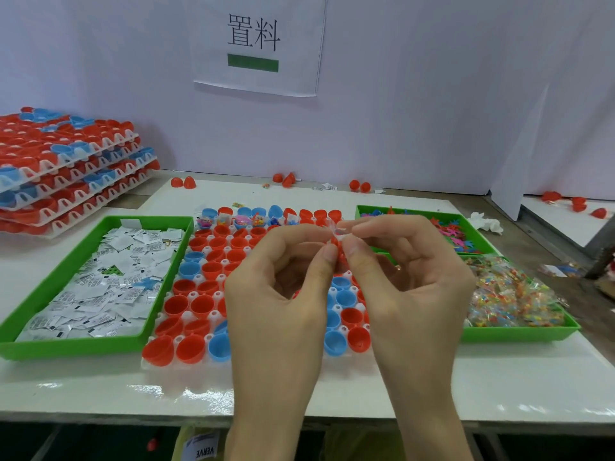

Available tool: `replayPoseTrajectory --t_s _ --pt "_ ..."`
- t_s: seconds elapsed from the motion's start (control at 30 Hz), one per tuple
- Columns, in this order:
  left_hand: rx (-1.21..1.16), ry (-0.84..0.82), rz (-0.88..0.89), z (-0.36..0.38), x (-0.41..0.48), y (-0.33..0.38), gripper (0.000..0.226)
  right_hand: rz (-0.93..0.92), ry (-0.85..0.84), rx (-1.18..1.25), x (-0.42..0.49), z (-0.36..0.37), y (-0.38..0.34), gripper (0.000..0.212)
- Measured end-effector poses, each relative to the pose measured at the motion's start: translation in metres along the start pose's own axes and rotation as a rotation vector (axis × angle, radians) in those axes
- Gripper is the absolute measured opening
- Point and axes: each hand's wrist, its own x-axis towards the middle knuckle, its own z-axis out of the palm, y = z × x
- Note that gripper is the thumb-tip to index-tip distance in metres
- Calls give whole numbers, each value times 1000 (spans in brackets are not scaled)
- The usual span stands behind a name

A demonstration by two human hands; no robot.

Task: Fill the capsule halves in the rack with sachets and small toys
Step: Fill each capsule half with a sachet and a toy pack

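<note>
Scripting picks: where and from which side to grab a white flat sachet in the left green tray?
Probably from above, pinching a lifted corner of a topmost white flat sachet: they lie flat and overlapping, and the walls of the green plastic tray block side approaches.

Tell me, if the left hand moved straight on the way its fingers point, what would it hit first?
Probably the small clear packet that both hands pinch, then the right hand just beyond it. The fingers of the left hand point across at them, though depth is unclear.
</note>
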Motion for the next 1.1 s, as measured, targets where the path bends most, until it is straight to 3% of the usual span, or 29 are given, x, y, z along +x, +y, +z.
replayPoseTrajectory --t_s 0.23,0.6,0.87,1.1 --pt "-74 -14 -12 -2 1 2 22 51 16 20 0 -2 3 23" --pt "-89 66 -97 1 2 1 10 154 26 176 2 -2 5 15" --pt "-226 20 -194 -2 3 -3 19 127 -36 152 2 -3 3 17" --pt "-497 26 -332 -6 4 -8 20 155 -61 99 2 -4 4 14"
